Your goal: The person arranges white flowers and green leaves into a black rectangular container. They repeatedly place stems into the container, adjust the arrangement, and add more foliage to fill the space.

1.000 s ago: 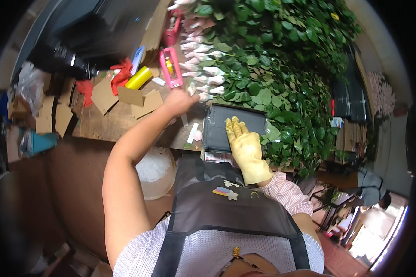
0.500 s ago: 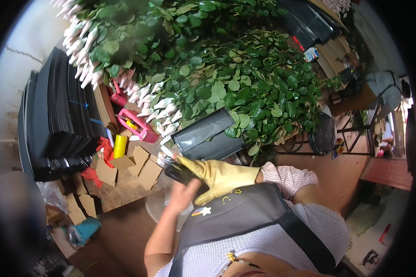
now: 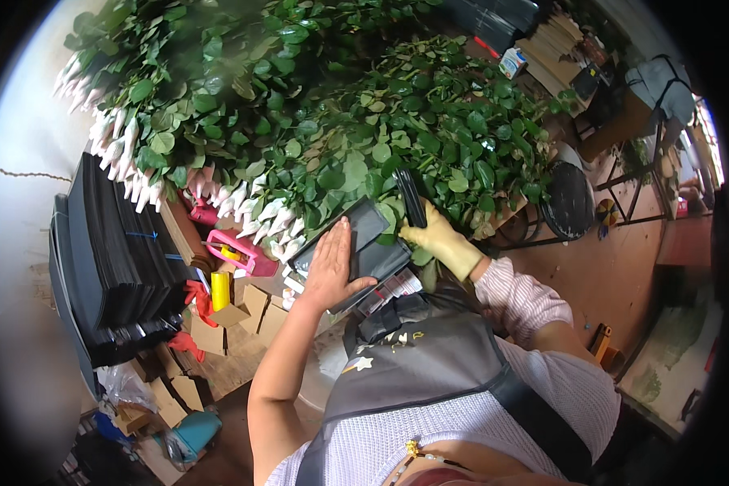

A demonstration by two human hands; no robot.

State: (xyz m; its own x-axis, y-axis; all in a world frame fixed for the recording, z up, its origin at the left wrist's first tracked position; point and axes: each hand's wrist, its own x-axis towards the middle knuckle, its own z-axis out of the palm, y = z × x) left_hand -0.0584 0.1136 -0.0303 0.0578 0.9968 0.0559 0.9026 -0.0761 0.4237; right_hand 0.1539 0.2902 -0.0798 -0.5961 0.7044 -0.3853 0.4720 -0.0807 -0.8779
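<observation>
My bare left hand (image 3: 330, 266) lies flat, fingers stretched out, on a glossy dark grey folded sheet (image 3: 378, 257) at the table's near edge. In a yellow rubber glove, my right hand (image 3: 445, 243) is closed round the lower end of a narrow black layered bundle (image 3: 411, 199). The bundle stands up against the leaves, just right of the sheet; its exact kind cannot be told. Behind both hands spreads a big heap of leafy green stems (image 3: 364, 130). Pale wrapped flower heads (image 3: 142, 190) line the heap's left side.
Stacked black sheets (image 3: 113, 251) stand at the left. Nearby are a pink-handled tool (image 3: 247, 257), a yellow cylinder (image 3: 219, 290) and cardboard pieces (image 3: 255, 308). A printed paper (image 3: 390, 292) shows below the grey sheet. A black round seat (image 3: 565, 202) and metal frame are at right.
My hands have parted from close together at the apron. The left has moved up onto the grey sheet; the right has gone up and right with the black bundle. The view has shifted.
</observation>
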